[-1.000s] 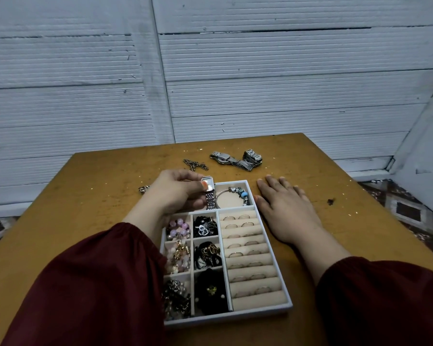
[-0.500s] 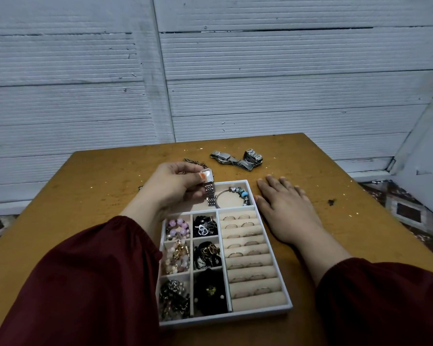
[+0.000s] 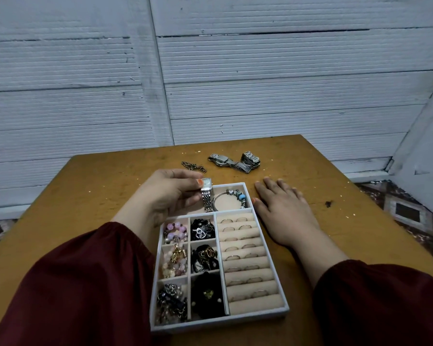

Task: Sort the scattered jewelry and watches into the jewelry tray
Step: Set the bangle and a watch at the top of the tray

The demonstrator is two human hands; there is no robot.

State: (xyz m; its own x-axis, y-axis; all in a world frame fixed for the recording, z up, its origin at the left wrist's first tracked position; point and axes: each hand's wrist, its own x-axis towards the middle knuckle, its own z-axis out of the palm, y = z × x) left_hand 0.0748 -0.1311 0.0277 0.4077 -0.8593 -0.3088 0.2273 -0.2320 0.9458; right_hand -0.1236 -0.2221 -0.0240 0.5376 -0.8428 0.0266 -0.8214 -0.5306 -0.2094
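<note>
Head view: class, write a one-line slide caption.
Left hand pinches a silver watch, band hanging into the jewelry tray; right hand rests flat on the table.

The left hand (image 3: pixel 170 193) covers the tray's (image 3: pixel 218 322) far-left corner and the upper strap of the watch (image 3: pixel 206 193) it pinches; the dial is too small to read. The left sleeve (image 3: pixel 80 283) hides the tray's near-left edge, and it and the right sleeve (image 3: pixel 380 303) run off the bottom. The dark tangles (image 3: pixel 206 298) in the small compartments can't be told apart.

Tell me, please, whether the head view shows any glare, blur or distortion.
Head view: dim, even light; wide-angle distortion bows and tilts the wall boards; the watch face in the left hand gleams pale; tray contents look sharp.
</note>
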